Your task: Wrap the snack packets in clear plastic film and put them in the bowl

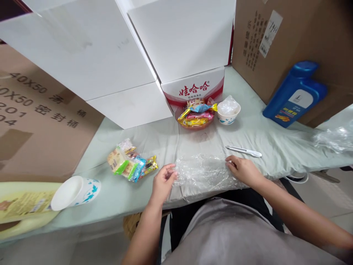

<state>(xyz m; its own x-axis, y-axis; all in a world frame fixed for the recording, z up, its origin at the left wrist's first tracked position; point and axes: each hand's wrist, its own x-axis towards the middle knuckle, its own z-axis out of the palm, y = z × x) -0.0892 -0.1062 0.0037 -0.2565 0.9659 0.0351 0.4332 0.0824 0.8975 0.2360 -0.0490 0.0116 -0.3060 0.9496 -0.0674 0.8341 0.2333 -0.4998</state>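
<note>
A sheet of clear plastic film lies spread on the pale green cloth in front of me. My left hand pinches the film's left edge with curled fingers. My right hand rests on the film's right edge, fingers bent and pressing it down. A white pen-like tool lies just beyond my right hand. A small pile of wrapped snacks sits to the left of my left hand.
A red bowl of wrapped snacks and a white bowl covered with film stand before a white carton. A blue jug leans on cardboard at right. A white cup lies on its side at left. Crumpled plastic lies far right.
</note>
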